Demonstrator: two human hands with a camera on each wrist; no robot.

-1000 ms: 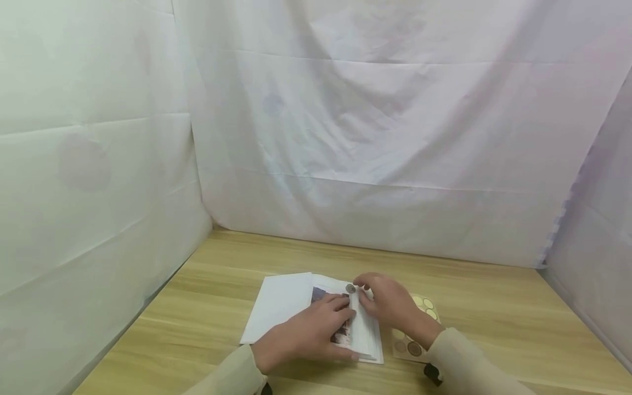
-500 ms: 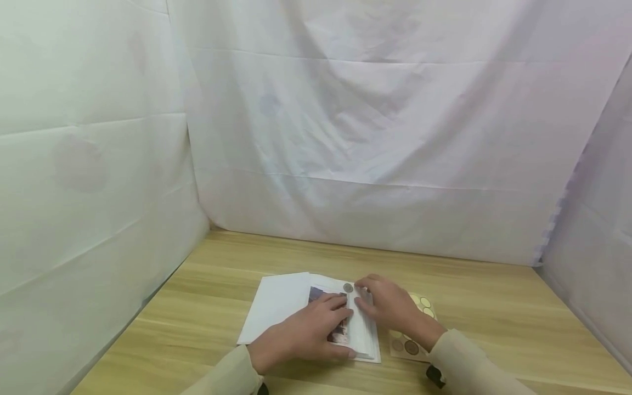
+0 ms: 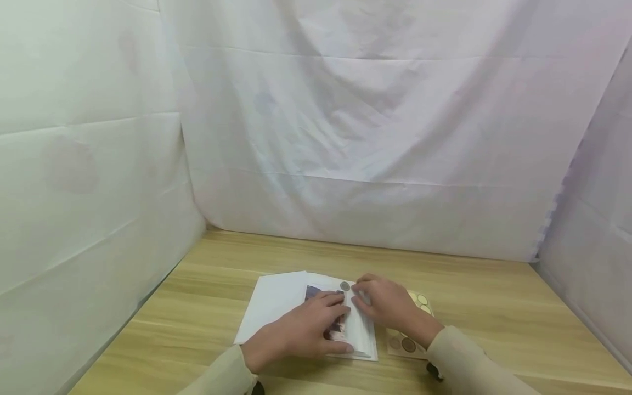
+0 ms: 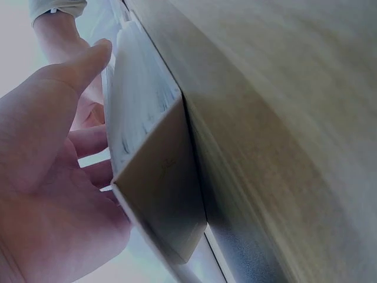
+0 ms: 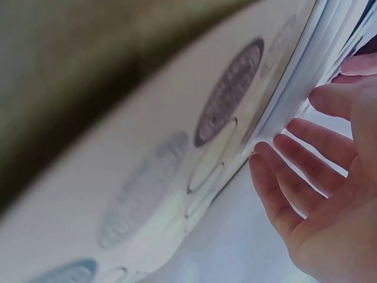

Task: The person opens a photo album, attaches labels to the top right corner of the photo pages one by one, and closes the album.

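Note:
A thick white photo album point(image 3: 276, 300) lies open on the table. In the head view, a photo point(image 3: 338, 328) shows on its page, partly covered by my left hand point(image 3: 308, 323). That hand rests across the page with spread fingers, its thumb along the near edge of the page block point(image 4: 138, 88). A round dark sticker point(image 3: 344, 286) lies near the page's top right corner. Just right of it, my right hand point(image 3: 387, 302) touches the album's right side with loosely bent fingertips point(image 5: 262, 147), pinching nothing.
A sheet of round stickers point(image 3: 395, 351), yellow and dark, lies right of the album, partly under my right wrist. The wooden table point(image 3: 237, 258) is bordered by white cloth hangings point(image 3: 345, 208) at the back and sides.
The head view has shifted slightly, so everything sits a little further left. My right fingertips are slightly farther from the round sticker; my left hand stays on the page.

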